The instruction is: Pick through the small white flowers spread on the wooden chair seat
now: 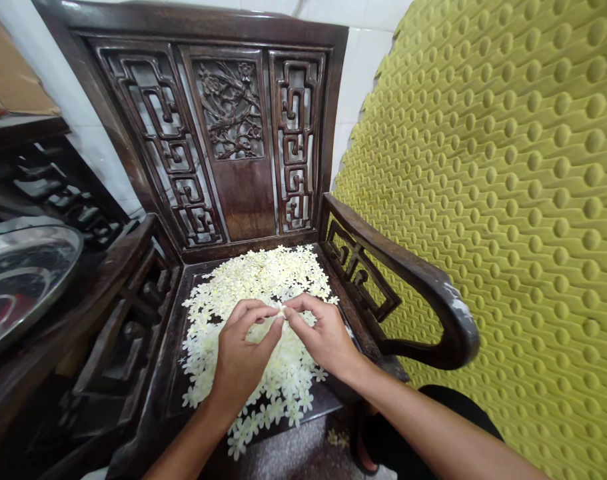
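Observation:
Small white-yellow flowers (278,273) lie spread in a thick layer over the dark wooden chair seat (176,373), some hanging over its front edge. Above them, my left hand (246,347) and my right hand (320,330) meet at the fingertips. Between the fingertips is one small white flower (282,310), pinched from both sides. The fingers hide part of this flower and part of the layer below.
The chair has a carved back (243,193) and a curved right armrest (413,267). A yellow bumpy mat (508,167) stands at the right. At the left is a round metal tray (68,267). Several flowers (338,437) lie on the floor (298,457).

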Action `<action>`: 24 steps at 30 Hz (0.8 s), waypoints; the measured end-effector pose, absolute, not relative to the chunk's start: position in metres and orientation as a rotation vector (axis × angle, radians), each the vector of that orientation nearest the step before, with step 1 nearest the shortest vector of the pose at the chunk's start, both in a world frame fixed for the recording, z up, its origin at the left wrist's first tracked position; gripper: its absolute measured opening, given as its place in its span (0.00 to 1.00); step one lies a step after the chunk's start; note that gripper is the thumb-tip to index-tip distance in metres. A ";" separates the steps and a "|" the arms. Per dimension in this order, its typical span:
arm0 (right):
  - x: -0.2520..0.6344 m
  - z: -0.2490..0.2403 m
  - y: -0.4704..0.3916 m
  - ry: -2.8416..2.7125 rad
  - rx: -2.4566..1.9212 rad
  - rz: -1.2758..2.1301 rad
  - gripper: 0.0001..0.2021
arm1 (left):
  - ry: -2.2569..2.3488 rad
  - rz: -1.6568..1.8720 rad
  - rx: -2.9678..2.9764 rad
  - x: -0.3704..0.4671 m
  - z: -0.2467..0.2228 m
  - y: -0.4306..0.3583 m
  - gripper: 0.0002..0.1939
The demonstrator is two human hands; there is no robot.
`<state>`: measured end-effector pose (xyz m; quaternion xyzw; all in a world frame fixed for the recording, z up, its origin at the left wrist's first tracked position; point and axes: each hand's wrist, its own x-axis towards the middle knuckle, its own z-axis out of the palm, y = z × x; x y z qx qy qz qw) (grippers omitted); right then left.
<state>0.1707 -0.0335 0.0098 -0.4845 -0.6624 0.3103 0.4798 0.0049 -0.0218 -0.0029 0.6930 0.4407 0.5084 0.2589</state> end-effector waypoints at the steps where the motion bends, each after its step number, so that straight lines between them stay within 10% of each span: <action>1: 0.170 0.010 -0.034 -1.624 -1.178 0.758 0.06 | 1.197 1.380 1.878 0.005 -0.003 -0.022 0.03; 24: 0.170 0.010 -0.035 -1.584 -1.230 0.767 0.06 | 1.186 1.426 1.814 0.004 -0.004 -0.021 0.04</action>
